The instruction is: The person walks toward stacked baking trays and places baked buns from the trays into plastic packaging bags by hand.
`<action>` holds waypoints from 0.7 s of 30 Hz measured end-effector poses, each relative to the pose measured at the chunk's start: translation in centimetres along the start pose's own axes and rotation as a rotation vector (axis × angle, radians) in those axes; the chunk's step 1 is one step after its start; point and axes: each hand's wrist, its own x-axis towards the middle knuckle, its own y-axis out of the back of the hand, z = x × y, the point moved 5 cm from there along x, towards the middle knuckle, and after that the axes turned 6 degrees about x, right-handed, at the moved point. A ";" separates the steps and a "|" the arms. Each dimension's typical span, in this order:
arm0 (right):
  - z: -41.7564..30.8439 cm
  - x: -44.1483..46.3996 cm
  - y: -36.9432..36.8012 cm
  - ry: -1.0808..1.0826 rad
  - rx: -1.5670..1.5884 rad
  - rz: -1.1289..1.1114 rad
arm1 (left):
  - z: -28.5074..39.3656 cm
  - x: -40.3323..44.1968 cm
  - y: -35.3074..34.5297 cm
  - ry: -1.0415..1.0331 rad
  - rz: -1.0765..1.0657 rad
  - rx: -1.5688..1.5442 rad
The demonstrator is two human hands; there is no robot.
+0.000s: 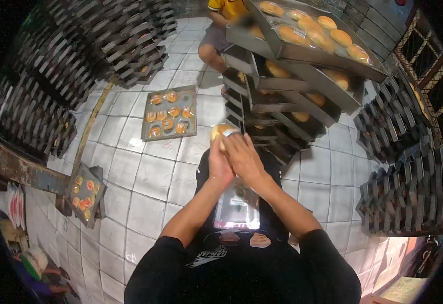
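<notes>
A golden round bun with a small white label is held between my two hands, in front of my knees. My left hand closes around its near left side. Across its right side and top lie the fingers of my right hand, hiding much of it. Whether a clear wrapper covers the bun, I cannot tell. On my lap below the wrists rests a stack of clear printed plastic bags. Ahead and left on the floor is a metal tray holding several buns.
A tall, crooked stack of metal trays with buns rises just ahead right. More tray stacks line the left, and others the right. Another tray of buns lies left. Beyond sits a person in a yellow shirt.
</notes>
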 end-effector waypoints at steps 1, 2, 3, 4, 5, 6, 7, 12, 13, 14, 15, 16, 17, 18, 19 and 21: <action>-0.5 0.4 1.5 0.021 0.046 0.057 | -0.7 0.2 -0.1 -0.030 0.046 -0.001; -0.8 0.4 2.3 0.028 0.048 0.045 | -0.7 0.6 0.1 -0.067 0.092 0.001; -1.0 0.2 3.1 0.072 0.215 0.017 | -0.1 0.8 0.5 -0.119 0.123 0.057; -1.5 0.0 4.0 0.110 0.381 -0.009 | 0.8 0.7 0.3 -0.120 0.133 0.054; -2.2 -0.2 5.0 0.046 0.450 -0.058 | 1.6 0.3 -0.3 -0.040 0.149 0.008; -2.3 -0.6 4.1 0.044 0.449 -0.073 | 1.9 0.2 -0.5 0.042 0.164 -0.043; -2.1 -1.2 2.8 -0.016 0.505 -0.099 | 1.4 1.2 0.7 0.007 0.040 -0.057; -8.2 -6.6 3.3 -0.014 1.369 -1.014 | 3.2 1.8 2.6 0.049 0.068 0.029; -8.5 -5.4 4.2 0.026 1.443 -0.791 | 4.8 1.3 2.8 0.036 0.132 0.018; -8.6 -4.1 5.3 0.065 1.501 -0.567 | 5.7 1.0 3.1 0.021 0.195 0.005; -6.2 -3.3 4.3 -0.171 1.320 -0.352 | 5.6 1.0 4.2 -0.009 0.193 0.007; -3.3 -2.9 2.9 -0.392 1.121 -0.140 | 5.1 0.6 4.4 -0.010 0.201 0.007; -2.3 -2.3 1.1 -0.390 1.125 -0.141 | 4.0 0.6 4.0 0.037 0.207 0.007; -2.0 -1.5 -0.1 -0.191 0.942 -0.107 | 3.0 0.6 3.8 0.087 0.212 0.007; -2.5 -1.6 -0.4 -0.006 0.754 -0.072 | 1.8 1.0 4.2 0.136 0.125 -0.007; -4.5 -2.5 3.3 -0.296 1.125 -0.343 | 2.1 1.1 4.2 0.116 0.186 -0.060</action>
